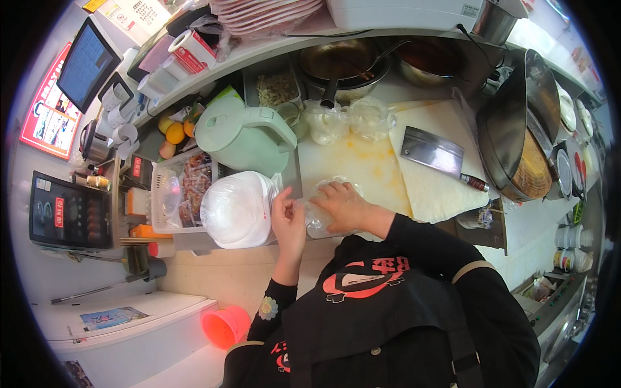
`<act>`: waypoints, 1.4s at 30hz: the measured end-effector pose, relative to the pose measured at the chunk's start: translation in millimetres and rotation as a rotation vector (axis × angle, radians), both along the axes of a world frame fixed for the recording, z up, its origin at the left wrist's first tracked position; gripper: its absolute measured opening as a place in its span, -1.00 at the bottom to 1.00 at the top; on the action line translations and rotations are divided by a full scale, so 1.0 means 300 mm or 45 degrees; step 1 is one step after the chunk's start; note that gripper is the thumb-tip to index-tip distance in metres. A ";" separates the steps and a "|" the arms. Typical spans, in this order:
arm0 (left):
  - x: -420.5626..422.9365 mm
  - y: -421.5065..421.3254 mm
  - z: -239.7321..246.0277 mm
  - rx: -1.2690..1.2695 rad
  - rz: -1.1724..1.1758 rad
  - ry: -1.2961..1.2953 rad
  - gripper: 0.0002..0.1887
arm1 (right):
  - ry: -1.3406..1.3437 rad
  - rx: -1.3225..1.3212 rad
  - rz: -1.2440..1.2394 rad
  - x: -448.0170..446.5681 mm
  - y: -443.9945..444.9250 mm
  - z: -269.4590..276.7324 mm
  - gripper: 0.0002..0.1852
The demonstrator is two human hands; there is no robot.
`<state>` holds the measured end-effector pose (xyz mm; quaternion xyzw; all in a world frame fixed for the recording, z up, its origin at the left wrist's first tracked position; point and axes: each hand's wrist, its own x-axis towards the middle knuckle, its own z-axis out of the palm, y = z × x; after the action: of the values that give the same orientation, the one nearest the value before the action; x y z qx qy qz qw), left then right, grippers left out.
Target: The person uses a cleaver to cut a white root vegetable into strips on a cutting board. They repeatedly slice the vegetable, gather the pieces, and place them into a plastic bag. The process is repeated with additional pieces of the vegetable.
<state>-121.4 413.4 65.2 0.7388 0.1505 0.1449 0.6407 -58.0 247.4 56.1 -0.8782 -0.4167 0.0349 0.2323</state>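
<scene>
A clear plastic bag (315, 227) with something rounded inside lies at the front edge of a white cutting board (356, 162). My right hand (342, 206) is spread over the bag and grips it from above. On its left side, my left hand (289, 223) pinches the loose plastic between thumb and fingers. What the bag holds is mostly hidden under my right hand. Towards the back of the board sit two similar filled bags, a left one (327, 123) and a right one (371, 119). A cleaver (432, 151) lies on a cream cloth (436, 194) to the right.
Beside my left hand stands a stack of white plastic bowls (237, 208). Behind it are a pale green electric kettle (237, 128) and a white basket (162, 199) of packets. A frying pan (339, 60) sits at the back; a tall metal vessel (504, 126) stands right.
</scene>
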 end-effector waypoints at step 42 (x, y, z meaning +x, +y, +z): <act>-0.108 -0.032 0.081 -0.124 -0.094 -0.032 -0.79 | 0.464 0.219 -0.003 0.138 -0.060 0.049 -0.82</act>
<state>-153.9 403.8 89.5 0.7100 0.1220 0.1231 0.6825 -16.6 229.5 70.8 -0.8348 -0.3680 0.1573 0.3781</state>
